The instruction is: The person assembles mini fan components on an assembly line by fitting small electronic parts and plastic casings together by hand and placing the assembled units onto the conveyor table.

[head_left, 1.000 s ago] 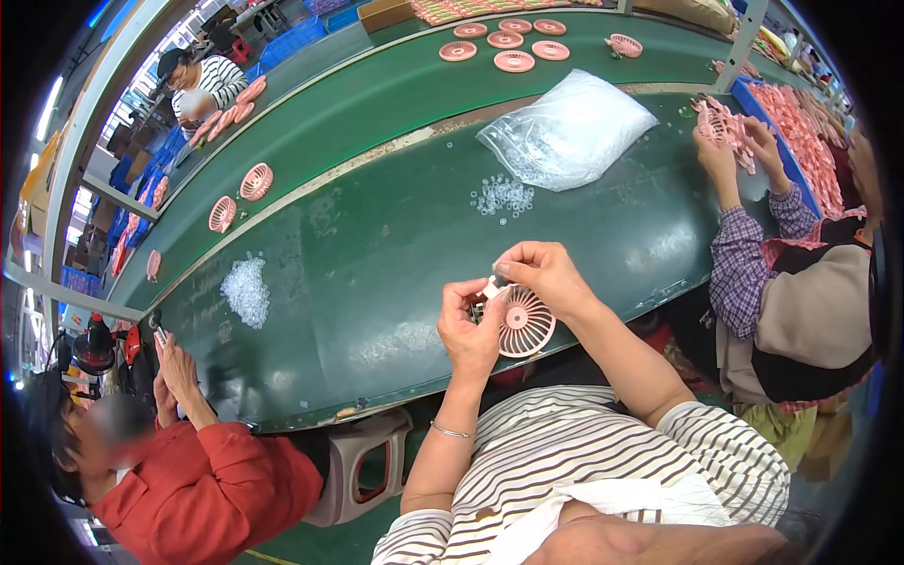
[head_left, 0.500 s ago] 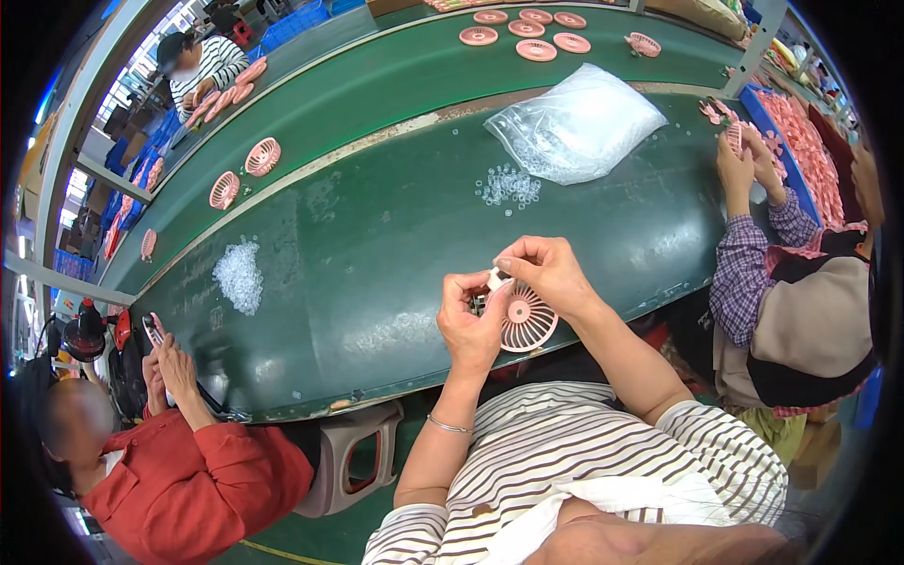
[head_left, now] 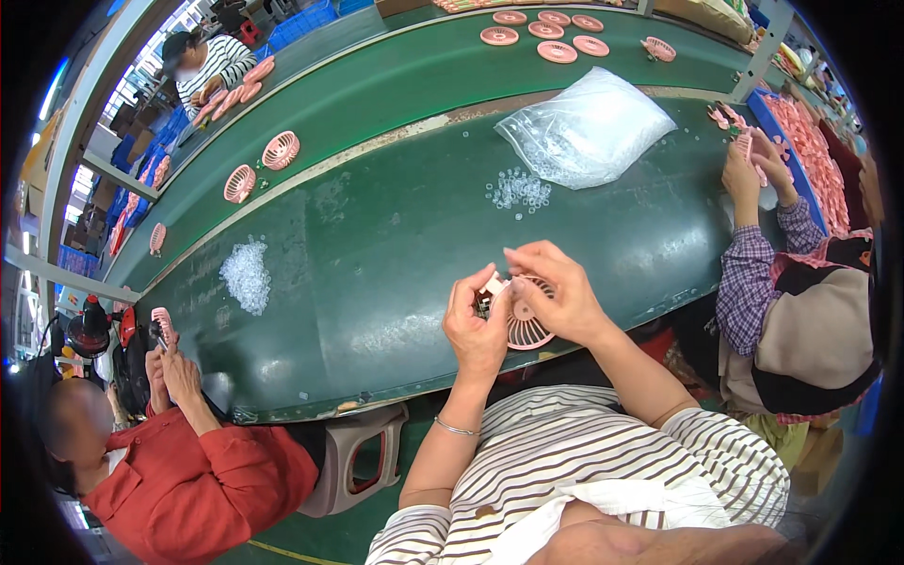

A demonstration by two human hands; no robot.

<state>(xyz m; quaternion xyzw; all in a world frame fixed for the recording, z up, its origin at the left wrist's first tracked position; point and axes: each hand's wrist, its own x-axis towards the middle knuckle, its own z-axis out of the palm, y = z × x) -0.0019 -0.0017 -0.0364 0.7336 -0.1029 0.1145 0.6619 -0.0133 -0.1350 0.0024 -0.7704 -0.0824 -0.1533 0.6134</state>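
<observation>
My left hand (head_left: 477,330) is closed on a pink fan grille (head_left: 529,325), a round piece with radial slots. At its upper edge, between the left thumb and fingers, sits a small white block (head_left: 495,284) with a bit of circuit board beside it. Over the right side of the grille hovers my right hand (head_left: 568,299); its fingers are stretched out and apart, the thumb close to the white block. Whether that thumb touches the grille I cannot tell. Part of the grille is hidden behind both hands.
Beyond my hands lie small clear rings (head_left: 518,190) and a plastic bag (head_left: 593,127) of them, with another ring pile (head_left: 247,275) leftward. Pink discs (head_left: 556,52) and grilles (head_left: 281,151) ride a green belt. Co-workers sit left and right; a blue crate (head_left: 791,160) stands rightward.
My right hand has let go of the white block and its fingers have spread. The pink parts on the belt have shifted right. The left co-worker's pink piece is now held more upright.
</observation>
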